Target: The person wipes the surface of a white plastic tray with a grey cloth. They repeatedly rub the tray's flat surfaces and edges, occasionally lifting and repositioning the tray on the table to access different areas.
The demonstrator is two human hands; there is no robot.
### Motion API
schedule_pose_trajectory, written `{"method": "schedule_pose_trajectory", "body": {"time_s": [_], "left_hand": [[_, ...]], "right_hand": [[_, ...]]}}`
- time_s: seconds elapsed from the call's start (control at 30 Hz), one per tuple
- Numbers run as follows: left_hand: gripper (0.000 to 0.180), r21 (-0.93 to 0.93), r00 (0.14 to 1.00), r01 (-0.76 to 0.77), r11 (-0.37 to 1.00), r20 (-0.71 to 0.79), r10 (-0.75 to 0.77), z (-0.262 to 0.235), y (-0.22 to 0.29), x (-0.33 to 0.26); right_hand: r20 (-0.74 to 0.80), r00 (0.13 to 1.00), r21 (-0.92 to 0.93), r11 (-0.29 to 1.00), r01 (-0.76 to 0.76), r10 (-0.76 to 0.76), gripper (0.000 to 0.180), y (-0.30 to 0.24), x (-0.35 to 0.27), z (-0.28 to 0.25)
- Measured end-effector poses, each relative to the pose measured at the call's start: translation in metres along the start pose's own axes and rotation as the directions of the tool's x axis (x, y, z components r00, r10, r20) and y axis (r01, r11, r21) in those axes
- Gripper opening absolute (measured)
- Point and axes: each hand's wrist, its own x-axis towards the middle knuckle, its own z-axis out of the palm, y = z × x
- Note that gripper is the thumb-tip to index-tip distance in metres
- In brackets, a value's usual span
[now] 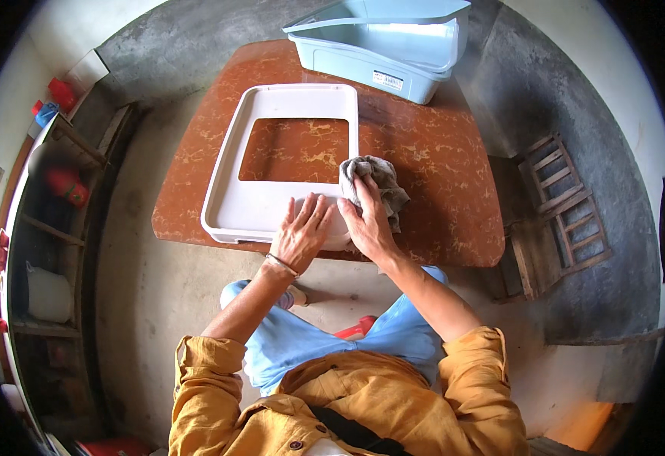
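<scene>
A white plastic frame-shaped lid (233,194) with a large rectangular opening lies flat on the brown marbled table. My left hand (304,228) rests flat on the lid's near edge, fingers stretched out and holding nothing. At the lid's near right corner, my right hand (370,220) has its fingers over a crumpled grey cloth (384,186). The cloth lies against the lid's right side and hangs partly over onto the tabletop. The undersides of my right fingers are hidden.
A light blue plastic bin (370,61) stands at the far edge of the table (439,167). Wooden chairs (560,205) are to the right by the grey wall. A shelf unit (66,228) with a white bucket (49,292) runs along the left.
</scene>
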Motion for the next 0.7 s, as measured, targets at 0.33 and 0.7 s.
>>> {"method": "schedule_pose_trajectory", "body": {"time_s": [0.33, 0.7], "left_hand": [[0.051, -0.153, 0.972, -0.233, 0.960, -0.054, 0.227, -0.027, -0.019, -0.020], [0.048, -0.129, 0.978, -0.204, 0.970, -0.068, 0.197, -0.021, -0.034, -0.006]], "right_hand": [[-0.058, 0.975, -0.121, 0.967, -0.222, 0.216, 0.051, 0.053, 0.091, 0.009], [0.089, 0.996, -0.049, 0.999, -0.019, 0.024, 0.043, -0.012, -0.011, 0.006]]}}
